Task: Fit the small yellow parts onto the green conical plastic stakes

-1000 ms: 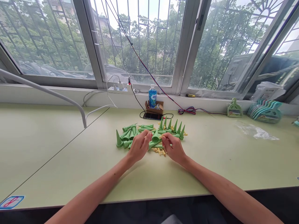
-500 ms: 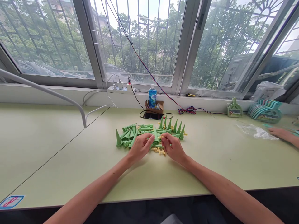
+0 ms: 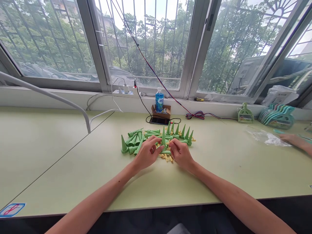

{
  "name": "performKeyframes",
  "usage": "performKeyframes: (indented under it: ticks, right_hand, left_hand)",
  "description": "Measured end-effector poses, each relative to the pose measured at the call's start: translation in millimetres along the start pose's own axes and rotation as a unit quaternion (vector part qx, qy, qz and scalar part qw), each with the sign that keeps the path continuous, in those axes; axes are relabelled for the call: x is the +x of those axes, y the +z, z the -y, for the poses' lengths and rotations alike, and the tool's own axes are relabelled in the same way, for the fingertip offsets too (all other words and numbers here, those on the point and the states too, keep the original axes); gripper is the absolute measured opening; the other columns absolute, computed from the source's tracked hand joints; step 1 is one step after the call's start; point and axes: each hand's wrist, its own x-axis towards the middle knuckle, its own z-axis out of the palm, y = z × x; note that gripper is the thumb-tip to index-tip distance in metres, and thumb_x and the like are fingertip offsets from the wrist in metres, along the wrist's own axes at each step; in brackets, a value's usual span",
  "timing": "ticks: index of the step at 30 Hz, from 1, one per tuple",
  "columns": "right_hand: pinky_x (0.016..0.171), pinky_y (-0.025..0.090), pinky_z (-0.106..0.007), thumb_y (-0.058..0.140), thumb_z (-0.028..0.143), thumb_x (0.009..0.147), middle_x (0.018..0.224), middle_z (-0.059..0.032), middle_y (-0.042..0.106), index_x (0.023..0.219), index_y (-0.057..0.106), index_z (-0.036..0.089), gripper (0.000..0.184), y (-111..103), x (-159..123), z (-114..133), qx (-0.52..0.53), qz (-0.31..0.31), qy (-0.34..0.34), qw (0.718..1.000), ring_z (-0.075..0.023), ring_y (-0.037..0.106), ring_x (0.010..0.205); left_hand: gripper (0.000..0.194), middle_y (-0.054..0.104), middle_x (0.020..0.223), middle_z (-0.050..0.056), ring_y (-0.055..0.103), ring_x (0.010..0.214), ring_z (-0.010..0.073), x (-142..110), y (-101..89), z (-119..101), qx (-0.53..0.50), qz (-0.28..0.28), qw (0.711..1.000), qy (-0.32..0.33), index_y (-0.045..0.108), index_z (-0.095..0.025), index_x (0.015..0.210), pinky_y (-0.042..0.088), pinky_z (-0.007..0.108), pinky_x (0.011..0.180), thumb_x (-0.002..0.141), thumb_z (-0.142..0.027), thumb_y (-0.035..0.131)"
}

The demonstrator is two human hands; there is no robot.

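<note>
Between the thumb and fingers of my left hand [image 3: 148, 152] is a green plastic cone spike [image 3: 163, 137], its tip pointing up. My right hand [image 3: 180, 152] is closed in a pinch right beside the cone, on what looks like a small yellow plastic peg [image 3: 168, 143], mostly hidden by the fingers. Below my hands lie several loose yellow pegs [image 3: 167, 158]. A heap of green cones [image 3: 133, 140] lies behind and left of my left hand, with one cone [image 3: 123, 145] upright at its edge. Beyond my right hand, several cones [image 3: 187, 134] stand upright with yellow pegs at their bases.
A phone [image 3: 159, 121] with cables lies behind the cones, before a small cardboard box [image 3: 166, 112] and a blue bottle [image 3: 159, 101]. At right, another person's hand [image 3: 291, 139] touches the table near a plastic bag [image 3: 270, 139] and green dustpans [image 3: 275, 116]. A white tube [image 3: 60, 97] crosses the left.
The cone in my left hand has turned from leaning, with its open base toward me, to upright. My right hand stays close beside it, still pinched.
</note>
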Motion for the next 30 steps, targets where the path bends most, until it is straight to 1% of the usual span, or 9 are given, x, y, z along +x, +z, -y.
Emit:
performKeyframes:
  ticks: [5,12,17,23,27,30]
  right_hand:
    - [0.042,0.029,-0.024,0.039,0.050,0.100,0.049,0.0057,0.042,0.071,0.044,0.022,0.041,1,0,-2,-0.014,-0.007,0.000,1.000,-0.0096,0.035,0.040]
    - [0.045,0.031,-0.024,0.038,0.049,0.100,0.048,0.0052,0.043,0.066,0.041,0.021,0.044,2,0,1,-0.040,-0.012,-0.014,0.999,-0.0098,0.036,0.042]
    - [0.045,0.030,-0.024,0.040,0.049,0.100,0.050,0.0051,0.044,0.071,0.048,0.020,0.041,2,1,2,-0.045,-0.005,-0.011,0.999,-0.0098,0.038,0.043]
    - [0.047,0.032,-0.025,0.043,0.048,0.099,0.053,0.0041,0.047,0.075,0.053,0.019,0.039,1,0,5,-0.050,0.004,-0.022,0.998,-0.0108,0.041,0.046]
    - [0.047,0.032,-0.024,0.045,0.048,0.098,0.056,0.0042,0.048,0.085,0.057,0.019,0.034,1,0,5,-0.036,0.007,-0.019,0.999,-0.0109,0.041,0.046]
    - [0.047,0.033,-0.024,0.046,0.048,0.098,0.057,0.0038,0.048,0.085,0.057,0.020,0.033,2,0,3,-0.035,0.005,-0.020,0.999,-0.0114,0.043,0.047]
  left_hand:
    - [0.010,0.052,0.096,0.003,0.049,0.055,0.0049,0,0.1,1,0.012,-0.002,1.000,0.019,0.057,-0.020,0.100,0.041,0.016,0.043,0.092,-0.025,0.055]
    - [0.019,0.052,0.106,0.006,0.050,0.056,0.0039,-3,2.0,8,0.018,-0.007,0.999,0.045,0.056,-0.023,0.111,0.042,0.015,0.042,0.092,-0.022,0.055]
    - [0.019,0.051,0.107,0.006,0.048,0.055,0.0037,-3,2.6,11,0.044,-0.011,0.997,0.058,0.061,-0.024,0.110,0.045,0.018,0.047,0.094,-0.020,0.053]
    - [0.022,0.052,0.105,0.007,0.052,0.063,0.0089,-4,1.6,15,0.064,-0.005,0.995,0.079,0.064,-0.025,0.110,0.046,0.022,0.054,0.094,-0.017,0.052]
    - [0.022,0.053,0.107,0.007,0.048,0.061,0.0081,-5,1.9,17,0.068,-0.006,0.994,0.082,0.064,-0.025,0.110,0.044,0.022,0.054,0.093,-0.016,0.052]
    - [0.024,0.053,0.107,0.006,0.047,0.059,0.0075,-5,2.4,17,0.074,0.001,0.994,0.082,0.064,-0.025,0.110,0.045,0.023,0.056,0.092,-0.015,0.052]
